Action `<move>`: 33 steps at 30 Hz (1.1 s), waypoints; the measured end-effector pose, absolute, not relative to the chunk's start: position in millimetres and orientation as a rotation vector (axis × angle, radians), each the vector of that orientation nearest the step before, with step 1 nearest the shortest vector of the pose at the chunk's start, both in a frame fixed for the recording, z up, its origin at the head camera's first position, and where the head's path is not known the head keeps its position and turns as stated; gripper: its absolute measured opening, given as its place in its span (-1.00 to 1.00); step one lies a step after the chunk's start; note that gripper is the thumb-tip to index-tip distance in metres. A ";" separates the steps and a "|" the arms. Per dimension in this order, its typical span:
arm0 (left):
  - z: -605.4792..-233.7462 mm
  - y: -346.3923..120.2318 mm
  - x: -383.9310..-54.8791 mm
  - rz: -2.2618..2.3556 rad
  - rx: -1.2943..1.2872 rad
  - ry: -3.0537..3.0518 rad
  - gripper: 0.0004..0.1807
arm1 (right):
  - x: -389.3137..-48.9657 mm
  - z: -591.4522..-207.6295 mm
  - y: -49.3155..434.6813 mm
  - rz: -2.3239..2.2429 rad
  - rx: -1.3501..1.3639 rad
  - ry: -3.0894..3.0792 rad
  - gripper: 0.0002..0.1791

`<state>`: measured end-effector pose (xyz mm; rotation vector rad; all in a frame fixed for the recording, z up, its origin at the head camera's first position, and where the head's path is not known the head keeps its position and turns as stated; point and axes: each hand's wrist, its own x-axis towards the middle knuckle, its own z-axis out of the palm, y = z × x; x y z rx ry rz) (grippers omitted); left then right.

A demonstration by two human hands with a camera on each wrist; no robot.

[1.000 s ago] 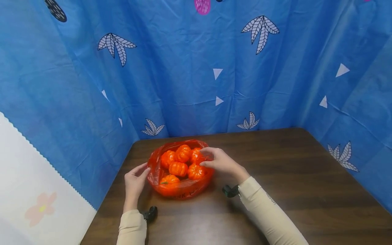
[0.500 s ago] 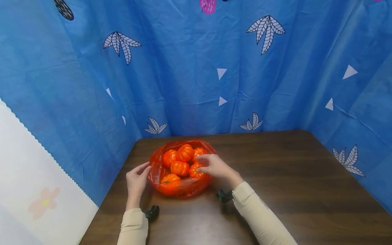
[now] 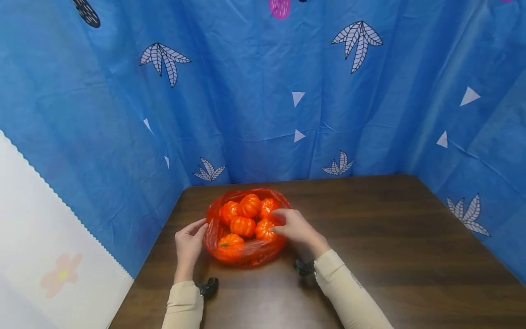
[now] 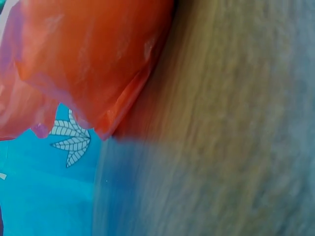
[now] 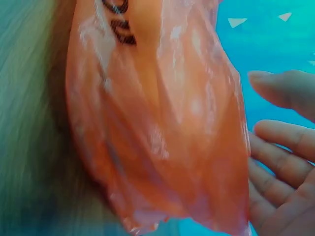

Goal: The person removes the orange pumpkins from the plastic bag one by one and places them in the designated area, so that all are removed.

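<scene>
A red translucent plastic bag (image 3: 263, 259) with dark lettering sits on the table, its mouth spread wide. Inside lie several small orange pumpkins (image 3: 242, 226), one showing a green stem. My left hand (image 3: 189, 244) pinches the bag's left rim between thumb and fingers. Over the right rim hovers my right hand (image 3: 297, 228), its relaxed fingertips beside the pumpkins on that side. In the right wrist view, the fingers (image 5: 285, 162) lie loosely along the bag's wall and the thumb stands apart from them. The left wrist view shows the bag's side (image 4: 93, 54) but not the left fingers.
The dark wooden table (image 3: 370, 219) extends to the right of the bag. A blue patterned curtain (image 3: 255, 114) hangs behind it and along both sides. White cloth with a flower print (image 3: 61, 274) hangs at the left. A dark wrist device (image 3: 209, 288) is by the left cuff.
The left hand has shifted slightly right with the bag's left rim, narrowing the mouth a little. The right hand came left over the pumpkins, then drew slightly back. The head view turned a little.
</scene>
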<state>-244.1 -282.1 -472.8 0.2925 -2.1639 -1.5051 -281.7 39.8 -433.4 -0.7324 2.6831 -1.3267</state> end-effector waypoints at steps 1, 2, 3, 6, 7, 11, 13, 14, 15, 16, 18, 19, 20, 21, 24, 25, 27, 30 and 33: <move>-472.8 -281.7 -244.2 -1.503 0.290 -2.165 -0.75 | -281.3 -432.2 38.4 -1.343 -0.751 2.675 -0.47; -472.6 -281.2 -244.0 -1.504 0.289 -2.163 -0.75 | -281.2 -431.4 36.7 -1.359 -0.776 2.663 -0.47; -472.2 -280.6 -243.5 -1.505 0.288 -2.162 -0.75 | -281.1 -430.9 35.1 -1.368 -0.795 2.646 -0.46; -471.2 -279.5 -243.0 -1.522 0.281 -2.159 -0.76 | -282.0 -434.2 31.4 -1.373 -0.818 2.613 -0.44; -471.0 -279.0 -242.3 -1.529 0.282 -2.162 -0.76 | -282.2 -436.5 30.9 -1.362 -0.810 2.616 -0.43; -469.9 -278.0 -240.0 -1.551 0.295 -2.172 -0.76 | -282.9 -446.7 31.4 -1.334 -0.758 2.666 -0.43; -469.3 -278.2 -239.3 -1.550 0.301 -2.179 -0.75 | -284.0 -450.8 32.0 -1.341 -0.723 2.668 -0.42; -468.6 -278.3 -239.2 -1.550 0.302 -2.181 -0.75 | -284.7 -452.6 32.3 -1.350 -0.711 2.668 -0.41; -467.9 -278.2 -238.9 -1.549 0.302 -2.186 -0.74 | -285.5 -454.5 32.4 -1.362 -0.695 2.663 -0.40; -467.4 -278.3 -238.9 -1.547 0.303 -2.191 -0.73 | -286.4 -456.1 32.6 -1.371 -0.679 2.659 -0.39; -466.6 -278.5 -238.6 -1.555 0.311 -2.192 -0.73 | -287.7 -460.1 33.3 -1.385 -0.649 2.649 -0.37; -466.0 -278.7 -238.5 -1.557 0.312 -2.189 -0.73 | -288.4 -462.1 33.4 -1.388 -0.638 2.650 -0.36; -465.6 -278.8 -238.6 -1.559 0.313 -2.186 -0.74 | -289.0 -464.2 33.5 -1.394 -0.623 2.649 -0.36; -465.5 -279.0 -238.6 -1.562 0.314 -2.182 -0.74 | -289.8 -466.7 33.7 -1.396 -0.606 2.650 -0.35; -465.3 -279.0 -238.8 -1.573 0.307 -2.174 -0.75 | -290.6 -474.1 34.8 -1.422 -0.577 2.643 -0.34; -465.4 -278.9 -238.8 -1.576 0.304 -2.173 -0.75 | -291.0 -476.2 35.1 -1.434 -0.565 2.637 -0.34; -465.8 -278.6 -238.6 -1.580 0.305 -2.175 -0.75 | -291.5 -479.4 35.6 -1.469 -0.554 2.608 -0.33; -466.0 -279.1 -237.9 -1.579 0.321 -2.174 -0.75 | -291.1 -481.4 36.1 -1.495 -0.535 2.555 -0.30; -465.6 -279.3 -239.6 -1.560 0.305 -2.165 -0.76 | -291.2 -485.2 37.6 -1.519 -0.511 2.512 -0.27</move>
